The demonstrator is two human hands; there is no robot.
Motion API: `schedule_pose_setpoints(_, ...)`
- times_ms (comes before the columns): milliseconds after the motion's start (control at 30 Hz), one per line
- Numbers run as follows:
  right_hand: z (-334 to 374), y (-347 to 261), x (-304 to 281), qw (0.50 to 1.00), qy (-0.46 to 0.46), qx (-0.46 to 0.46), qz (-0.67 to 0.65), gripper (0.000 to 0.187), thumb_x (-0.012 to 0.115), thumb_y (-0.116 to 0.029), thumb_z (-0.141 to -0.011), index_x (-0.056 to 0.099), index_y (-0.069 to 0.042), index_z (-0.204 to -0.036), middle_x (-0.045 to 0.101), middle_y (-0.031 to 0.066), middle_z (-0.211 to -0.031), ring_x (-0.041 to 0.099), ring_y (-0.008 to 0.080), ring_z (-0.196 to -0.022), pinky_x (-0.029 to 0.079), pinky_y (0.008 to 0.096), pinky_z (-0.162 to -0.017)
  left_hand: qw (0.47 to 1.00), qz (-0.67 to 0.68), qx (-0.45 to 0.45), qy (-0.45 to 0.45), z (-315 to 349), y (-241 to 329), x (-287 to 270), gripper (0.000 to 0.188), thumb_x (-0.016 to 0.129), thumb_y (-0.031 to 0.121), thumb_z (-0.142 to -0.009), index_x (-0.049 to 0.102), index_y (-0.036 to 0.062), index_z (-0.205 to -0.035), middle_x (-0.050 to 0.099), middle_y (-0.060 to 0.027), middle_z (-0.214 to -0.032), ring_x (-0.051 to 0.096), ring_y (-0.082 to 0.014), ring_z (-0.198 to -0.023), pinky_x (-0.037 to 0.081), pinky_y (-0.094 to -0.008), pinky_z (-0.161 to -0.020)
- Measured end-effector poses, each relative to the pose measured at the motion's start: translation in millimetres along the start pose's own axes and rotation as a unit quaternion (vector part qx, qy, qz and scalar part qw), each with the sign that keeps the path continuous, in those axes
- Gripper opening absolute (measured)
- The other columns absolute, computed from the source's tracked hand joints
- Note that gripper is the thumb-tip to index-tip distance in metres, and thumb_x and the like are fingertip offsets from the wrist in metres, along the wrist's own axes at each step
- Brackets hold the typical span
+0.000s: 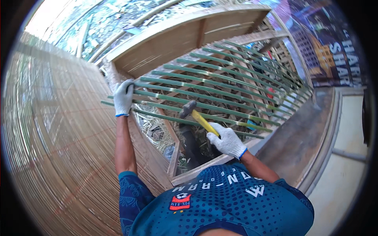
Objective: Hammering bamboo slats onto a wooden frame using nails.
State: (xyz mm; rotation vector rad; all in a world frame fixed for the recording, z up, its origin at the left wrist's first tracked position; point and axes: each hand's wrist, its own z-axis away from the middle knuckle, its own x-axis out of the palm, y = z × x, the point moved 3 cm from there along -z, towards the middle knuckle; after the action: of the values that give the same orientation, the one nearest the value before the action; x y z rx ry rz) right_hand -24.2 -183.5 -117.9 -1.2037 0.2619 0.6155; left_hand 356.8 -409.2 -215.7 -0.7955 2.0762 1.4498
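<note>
Right grip [227, 140] totally hides the butt of the hammer handle [203, 123], bottom edge chops the shirt [224, 204], and scraps [155, 133] under the slats [157, 81]? Too tiny to tell.

Looking like a rough, semi-outdoor building spot: daylight is coming in far left, debris [94, 41] is littering the ground [69, 33], green slats [161, 82] are spanning a bare timber frame [150, 151], a slatted screen [63, 137] is standing left.
</note>
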Motion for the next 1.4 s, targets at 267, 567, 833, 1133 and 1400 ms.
schedule_pose_setpoints(267,18,-13,8,0.997,-0.058,0.053,-0.011,0.048,0.063,-0.035,-0.102,0.057,-0.008,-0.142,0.071,0.0307,-0.098,0.072,0.0473,-0.089,0.056,0.0533,-0.077,0.999,0.022,-0.02,-0.031,8,-6,9,0.014,0.068,0.004,-0.098,0.075,0.0025,-0.11,0.076,-0.0146,-0.113,0.07,-0.0311,-0.109,0.053,-0.0405,-0.099)
schedule_pose_setpoints(567,17,-9,13,0.998,-0.06,0.013,-0.022,0.048,0.063,-0.035,-0.102,0.058,-0.007,-0.141,0.072,0.0298,-0.102,0.072,0.0484,-0.092,0.057,0.0553,-0.081,0.997,0.043,-0.062,-0.01,12,-14,-1,0.016,0.067,0.003,-0.099,0.076,0.0018,-0.112,0.076,-0.0141,-0.115,0.071,-0.0282,-0.109,0.054,-0.0395,-0.1)
schedule_pose_setpoints(833,-24,-24,0,1.0,-0.018,-0.016,-0.011,0.049,0.065,-0.03,-0.102,0.058,-0.004,-0.143,0.073,0.031,-0.108,0.074,0.046,-0.098,0.059,0.0479,-0.084,0.993,-0.039,-0.031,0.106,13,-5,10,0.01,0.077,0.009,-0.091,0.078,0.0042,-0.099,0.075,-0.0129,-0.102,0.069,-0.0292,-0.099,0.053,-0.0404,-0.094)
schedule_pose_setpoints(1133,-117,-76,12,0.985,0.023,-0.161,0.049,0.051,0.057,-0.021,-0.104,0.05,-0.004,-0.151,0.071,0.0301,-0.088,0.073,0.0447,-0.078,0.058,0.053,-0.071,0.982,0.002,-0.118,0.147,19,-8,3,0.013,0.078,0.012,-0.091,0.079,0.0071,-0.103,0.075,-0.0097,-0.097,0.067,-0.0249,-0.098,0.05,-0.0387,-0.088)
schedule_pose_setpoints(1400,-173,-105,53,0.962,0.004,-0.248,0.118,0.064,0.059,-0.018,-0.103,0.038,-0.006,-0.161,0.071,0.0265,-0.086,0.071,0.0417,-0.072,0.056,0.0537,-0.066,0.99,-0.066,-0.057,0.107,12,5,0,0.013,0.078,0.021,-0.09,0.083,0.0118,-0.098,0.079,-0.0047,-0.101,0.069,-0.0243,-0.106,0.041,-0.0405,-0.102)
